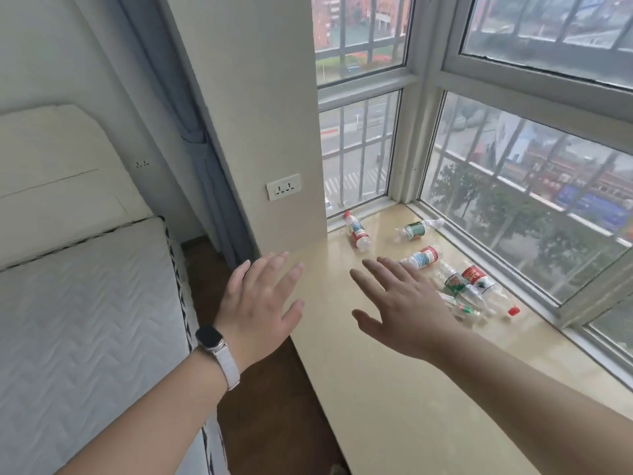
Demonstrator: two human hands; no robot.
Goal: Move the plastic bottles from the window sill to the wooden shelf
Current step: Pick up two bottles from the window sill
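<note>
We are seeing a mattress (85,320) filling the lower left of the frame, a curtain (191,138) hanging above it, a wall socket (283,186) at centre. Our left hand (260,310), watch (214,341) on the wrist, is hovering at centre over the near edge of the window sill (376,389), fingers spread, gripping nothing. Our right hand (407,310) is reaching just right of centre, fingers also splayed and empty, partly covering the nearest bottles. Bottles are all lying on their sides on the sill: a red-capped bottle (358,231) by the wall corner, a green-label bottle (416,229) further right near the glass, a red-label bottle (423,257) just past our right fingertips, then a cluster of bottles (469,286) at right, touching one another, a loose red cap (513,310) beside them. Wooden shelf is not showing in frame.

Risks, judging from here: bottles are round and look empty, so a clumsy grab is likely sending one rolling off the sill edge to the floor; grabbing into the cluster could be knocking neighbours away; uncapped ones may be dripping.
</note>
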